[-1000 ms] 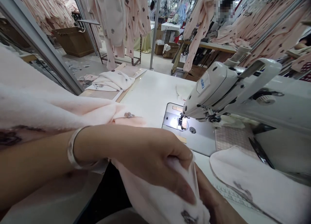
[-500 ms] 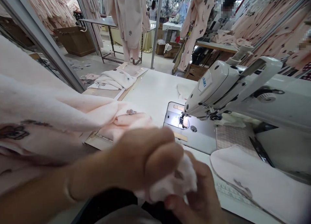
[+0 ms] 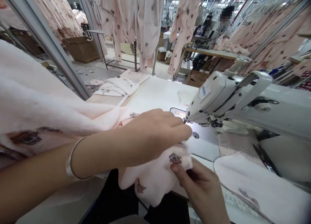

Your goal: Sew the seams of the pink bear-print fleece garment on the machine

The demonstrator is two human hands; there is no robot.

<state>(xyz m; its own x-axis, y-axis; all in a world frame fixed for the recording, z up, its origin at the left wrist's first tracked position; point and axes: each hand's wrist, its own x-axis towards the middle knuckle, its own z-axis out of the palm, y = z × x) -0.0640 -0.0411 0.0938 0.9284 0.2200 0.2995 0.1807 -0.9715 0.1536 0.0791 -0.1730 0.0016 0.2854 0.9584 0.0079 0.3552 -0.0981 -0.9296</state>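
A pale pink plush fabric piece (image 3: 155, 177) with printed motifs hangs between my hands over my lap. My left hand (image 3: 155, 133), a bangle on its wrist, is closed on its upper edge, fingertips hidden, just in front of the sewing machine (image 3: 209, 97). Lower and to the right, my right hand (image 3: 201, 185) pinches the fabric's edge between thumb and fingers. The machine's needle area is partly covered by my left hand. A larger pink plush garment (image 3: 48, 97) drapes over the table's left side, behind my left forearm.
A cut pink fabric panel (image 3: 262, 182) lies on the table's right, beside dark scissors (image 3: 267, 160). Folded white printed fabric (image 3: 116, 86) rests at the back left of the white tabletop (image 3: 155, 91). Metal posts, hanging garments, cardboard boxes and a seated person stand beyond.
My left hand has moved up and right toward the needle, lifting the fabric's edge. The fabric has opened out from a bunch and hangs lower. My right hand has shifted slightly right.
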